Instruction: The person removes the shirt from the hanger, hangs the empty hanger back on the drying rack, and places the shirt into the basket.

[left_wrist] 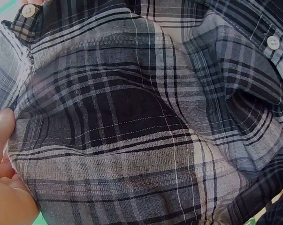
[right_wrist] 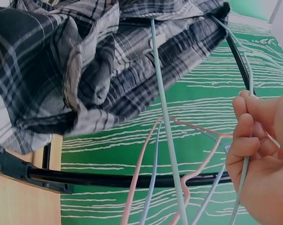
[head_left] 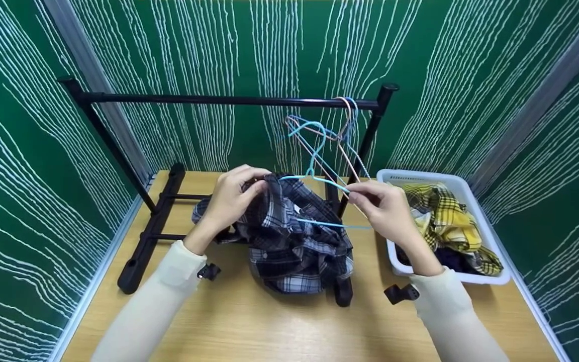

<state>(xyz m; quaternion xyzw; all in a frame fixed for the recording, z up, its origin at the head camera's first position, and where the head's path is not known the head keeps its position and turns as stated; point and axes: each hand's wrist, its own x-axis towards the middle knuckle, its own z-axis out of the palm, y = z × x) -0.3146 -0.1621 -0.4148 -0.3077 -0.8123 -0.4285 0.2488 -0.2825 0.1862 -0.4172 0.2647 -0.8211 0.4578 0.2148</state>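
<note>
A dark plaid shirt [head_left: 289,251] with white buttons hangs bunched over the table, its collar end held up by my left hand [head_left: 236,193]. In the left wrist view the shirt cloth [left_wrist: 122,103] fills most of the picture, and the left thumb and fingers pinch its edge. A light-blue hanger [head_left: 311,172] has one shoulder inside the shirt, its hook pointing up. My right hand [head_left: 382,208] pinches the other shoulder of this hanger between thumb and fingers. The right wrist view shows the hanger's bottom bar [right_wrist: 164,108] running into the shirt.
A black clothes rack [head_left: 219,99] stands behind the hands. Pink [head_left: 348,156] and blue [head_left: 359,157] hangers hang at its right end. A white basket [head_left: 470,193] on the right holds yellow plaid and dark clothes. Green walls with white lines enclose the wooden table [head_left: 279,332].
</note>
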